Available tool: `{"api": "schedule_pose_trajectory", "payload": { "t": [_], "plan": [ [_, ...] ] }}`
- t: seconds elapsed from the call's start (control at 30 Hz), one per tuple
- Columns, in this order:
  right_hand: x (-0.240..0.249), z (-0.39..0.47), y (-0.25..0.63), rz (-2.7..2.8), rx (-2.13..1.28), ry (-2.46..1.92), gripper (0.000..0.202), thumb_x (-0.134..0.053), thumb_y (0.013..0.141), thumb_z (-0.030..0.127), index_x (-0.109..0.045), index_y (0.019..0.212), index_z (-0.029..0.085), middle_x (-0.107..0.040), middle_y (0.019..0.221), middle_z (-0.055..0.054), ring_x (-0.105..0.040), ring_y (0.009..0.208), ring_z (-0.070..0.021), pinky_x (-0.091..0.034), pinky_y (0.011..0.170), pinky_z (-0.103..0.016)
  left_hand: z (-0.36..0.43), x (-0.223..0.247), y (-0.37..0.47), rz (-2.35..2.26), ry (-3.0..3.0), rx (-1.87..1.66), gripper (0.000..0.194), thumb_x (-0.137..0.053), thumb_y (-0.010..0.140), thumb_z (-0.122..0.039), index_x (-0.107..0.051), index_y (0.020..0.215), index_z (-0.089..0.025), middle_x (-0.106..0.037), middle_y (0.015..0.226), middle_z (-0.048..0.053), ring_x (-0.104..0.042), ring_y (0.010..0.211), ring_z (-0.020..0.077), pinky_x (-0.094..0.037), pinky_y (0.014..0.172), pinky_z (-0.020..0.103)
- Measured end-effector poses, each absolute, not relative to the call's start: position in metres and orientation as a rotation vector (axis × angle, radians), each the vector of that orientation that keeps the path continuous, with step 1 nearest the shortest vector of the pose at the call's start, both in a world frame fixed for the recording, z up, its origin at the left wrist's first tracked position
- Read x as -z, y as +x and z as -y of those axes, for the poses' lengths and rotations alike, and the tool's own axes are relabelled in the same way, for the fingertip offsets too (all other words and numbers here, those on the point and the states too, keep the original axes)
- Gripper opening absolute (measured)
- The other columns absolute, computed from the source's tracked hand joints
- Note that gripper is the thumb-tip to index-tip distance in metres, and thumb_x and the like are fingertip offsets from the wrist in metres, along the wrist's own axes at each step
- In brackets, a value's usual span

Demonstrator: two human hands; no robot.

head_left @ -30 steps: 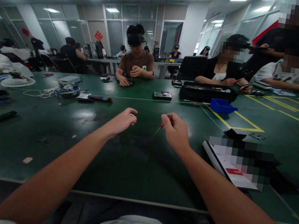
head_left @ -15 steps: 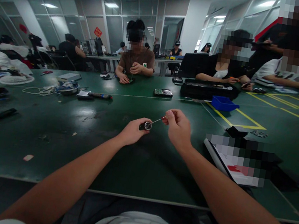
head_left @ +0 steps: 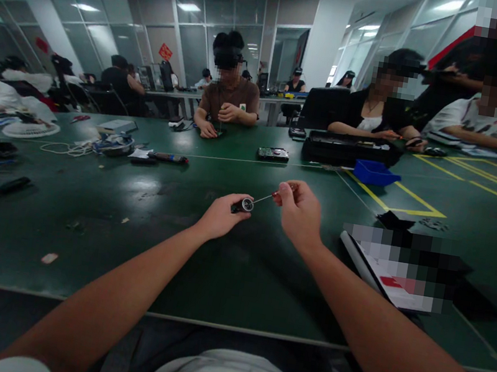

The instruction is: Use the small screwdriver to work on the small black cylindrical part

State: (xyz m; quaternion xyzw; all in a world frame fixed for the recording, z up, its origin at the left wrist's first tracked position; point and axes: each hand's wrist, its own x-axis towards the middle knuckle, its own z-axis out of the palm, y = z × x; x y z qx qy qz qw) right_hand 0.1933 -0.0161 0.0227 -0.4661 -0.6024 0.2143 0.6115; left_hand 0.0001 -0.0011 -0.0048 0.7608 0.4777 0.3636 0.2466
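My left hand (head_left: 220, 216) is closed around a small dark cylinder (head_left: 246, 205) with a silvery ring at its end, which faces right and toward me. My right hand (head_left: 299, 214) pinches the red handle of a thin screwdriver (head_left: 265, 199). The metal shaft runs down and left to the cylinder's ringed end; whether the tip touches inside is too small to tell. Both hands are held above the green table (head_left: 135, 243), near its middle.
On the right lie a white booklet (head_left: 413, 295) and black pieces. Farther back stand a blue bin (head_left: 375, 173), a long black housing (head_left: 351, 152) and a small device (head_left: 273, 153). Tools (head_left: 165, 158) and a cable bundle (head_left: 113, 144) lie at the left. Other people sit around the table.
The view has shifted slightly. The hands keep nearly the same pose, with the cylinder and screwdriver still held; the screwdriver's angle looks almost the same.
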Motion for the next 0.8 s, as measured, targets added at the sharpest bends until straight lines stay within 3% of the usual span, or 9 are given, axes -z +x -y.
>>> {"api": "schedule_pose_trajectory", "payload": {
  "t": [0.37,0.5,0.67,0.8],
  "plan": [
    [-0.0295,0.0199,0.194,1.441,-0.512,-1.159,0.031,-0.061,0.088,0.051,-0.063,0.083,0.021,-0.066,0.064,-0.002,-0.06,0.056,-0.0172,-0.044,0.058,-0.032,0.0019,0.0042,-0.0024,-1.312,2.109,-1.01,0.041,-0.073,0.082,-0.019,-0.069,0.123,-0.022,-0.071,0.122,0.006,-0.063,0.114,0.0235,-0.045,0.103,0.038],
    [-0.0279,0.0206,0.1944,1.515,-0.518,-1.098,0.017,-0.052,0.092,0.035,-0.062,0.089,0.022,-0.067,0.07,-0.001,-0.062,0.063,-0.0174,-0.045,0.062,-0.032,0.0036,0.0021,-0.0029,-1.329,2.136,-1.009,0.042,-0.073,0.082,-0.019,-0.069,0.124,-0.022,-0.071,0.119,0.006,-0.063,0.112,0.0231,-0.046,0.102,0.038],
    [-0.0242,0.0174,0.1957,1.543,-0.459,-1.157,0.028,-0.046,0.096,0.044,-0.059,0.082,0.023,-0.063,0.068,-0.001,-0.058,0.062,-0.0179,-0.042,0.062,-0.034,0.006,-0.0014,-0.0014,-1.315,2.201,-0.974,0.04,-0.074,0.081,-0.017,-0.071,0.12,-0.022,-0.071,0.118,0.007,-0.064,0.111,0.0233,-0.046,0.101,0.037],
    [-0.02,0.0118,0.1934,1.384,-0.556,-1.091,0.019,-0.051,0.093,0.038,-0.06,0.092,0.022,-0.067,0.079,-0.002,-0.061,0.071,-0.018,-0.046,0.068,-0.034,0.0051,-0.0008,-0.0012,-1.354,2.199,-1.02,0.039,-0.074,0.082,-0.02,-0.07,0.12,-0.02,-0.072,0.117,0.007,-0.065,0.11,0.0236,-0.046,0.1,0.037]
  ]
}}
